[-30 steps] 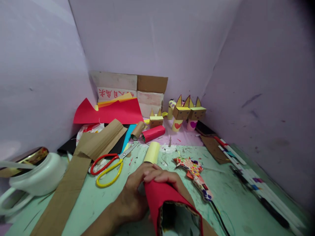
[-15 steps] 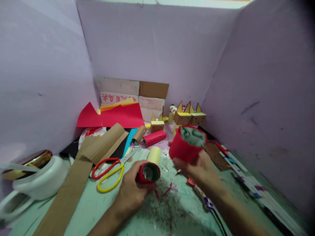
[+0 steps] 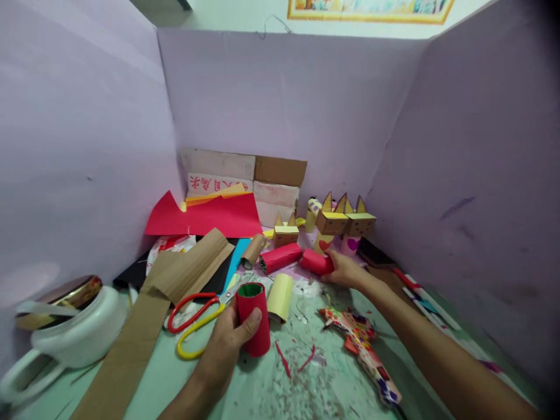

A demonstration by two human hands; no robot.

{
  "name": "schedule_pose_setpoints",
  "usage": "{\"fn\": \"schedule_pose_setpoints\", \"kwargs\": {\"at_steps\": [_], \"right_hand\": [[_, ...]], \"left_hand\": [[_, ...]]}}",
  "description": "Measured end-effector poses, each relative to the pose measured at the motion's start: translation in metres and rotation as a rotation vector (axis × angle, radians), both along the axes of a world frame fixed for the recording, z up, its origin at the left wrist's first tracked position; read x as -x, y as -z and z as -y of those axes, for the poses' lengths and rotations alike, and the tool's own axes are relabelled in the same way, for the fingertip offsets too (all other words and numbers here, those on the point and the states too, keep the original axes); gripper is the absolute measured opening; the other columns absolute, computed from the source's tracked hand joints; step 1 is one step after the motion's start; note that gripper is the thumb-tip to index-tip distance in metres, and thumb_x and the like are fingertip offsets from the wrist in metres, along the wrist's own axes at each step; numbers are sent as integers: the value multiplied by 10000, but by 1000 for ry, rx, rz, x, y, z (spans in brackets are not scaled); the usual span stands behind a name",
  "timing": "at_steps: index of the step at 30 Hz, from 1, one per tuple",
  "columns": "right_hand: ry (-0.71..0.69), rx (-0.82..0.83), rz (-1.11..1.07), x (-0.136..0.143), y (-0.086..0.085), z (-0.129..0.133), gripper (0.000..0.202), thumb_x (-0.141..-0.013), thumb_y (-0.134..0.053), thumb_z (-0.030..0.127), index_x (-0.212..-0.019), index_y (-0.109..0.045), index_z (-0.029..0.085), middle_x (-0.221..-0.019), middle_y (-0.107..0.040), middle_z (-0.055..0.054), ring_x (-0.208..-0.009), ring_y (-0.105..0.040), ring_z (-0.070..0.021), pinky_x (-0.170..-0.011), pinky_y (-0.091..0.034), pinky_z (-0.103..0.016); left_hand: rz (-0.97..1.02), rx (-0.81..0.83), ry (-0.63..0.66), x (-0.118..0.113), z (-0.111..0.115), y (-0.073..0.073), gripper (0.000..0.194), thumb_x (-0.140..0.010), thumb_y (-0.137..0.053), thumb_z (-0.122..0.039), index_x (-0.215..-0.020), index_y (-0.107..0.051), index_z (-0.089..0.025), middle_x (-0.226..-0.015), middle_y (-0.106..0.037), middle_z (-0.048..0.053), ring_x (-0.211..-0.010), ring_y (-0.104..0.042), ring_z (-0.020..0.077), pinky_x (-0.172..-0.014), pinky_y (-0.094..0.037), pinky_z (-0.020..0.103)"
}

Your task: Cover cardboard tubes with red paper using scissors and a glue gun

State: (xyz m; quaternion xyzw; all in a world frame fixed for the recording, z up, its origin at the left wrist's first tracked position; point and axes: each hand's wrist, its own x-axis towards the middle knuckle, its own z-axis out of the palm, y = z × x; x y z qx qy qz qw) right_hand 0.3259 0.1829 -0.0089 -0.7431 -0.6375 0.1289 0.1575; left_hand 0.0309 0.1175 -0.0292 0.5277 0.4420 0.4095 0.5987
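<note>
My left hand (image 3: 230, 338) is wrapped round a red paper-covered tube (image 3: 254, 326), held nearly upright with its green-lined top end facing up. Farther off, my right hand (image 3: 343, 269) has its fingers closed on the end of a second red tube (image 3: 315, 262), which lies on its side. Just left of that one rests another red tube (image 3: 280, 258), also on its side. A pale yellow tube (image 3: 280, 297) lies beyond the tube in my left hand. Red-and-yellow-handled scissors (image 3: 196, 318) lie left of my left hand, blades partly hidden.
A colourful spotted glue gun (image 3: 361, 353) with a dark cord lies at right. Small cardboard animal figures (image 3: 331, 223) stand at the back. Brown cardboard strips (image 3: 126, 344), red paper (image 3: 207, 217) and a white pot (image 3: 79, 326) occupy the left side. Thin red scraps (image 3: 283, 360) lie in front.
My right hand has carried its red tube away from me and laid it beside the other lying red tube. My left hand has turned its tube more upright. The view has tilted upward.
</note>
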Motion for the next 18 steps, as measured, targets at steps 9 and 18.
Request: {"fn": "schedule_pose_setpoints", "kwargs": {"at_steps": [9,18], "right_hand": [[-296,-195,-323,71,-9,69,480,-811,-576,404,-1231,-538,175,-1247,-629,-131,-1124,-604,-264,-955,-488,-404],[-404,-127,-338,105,26,81,464,-809,-540,281,-1253,-522,147,-1236,-637,-134,-1053,-644,-235,-885,-528,-370]], "left_hand": [[-588,-186,-33,2,10,-16,509,-693,-637,-411,-1120,-620,-133,-1021,-694,172,-963,-613,381,-855,-428,487],[-1073,-261,-53,5,9,-22,572,-861,-439,-424,-1363,-458,-151,-1293,-571,161,-1190,-506,336,-981,-374,457]]}}
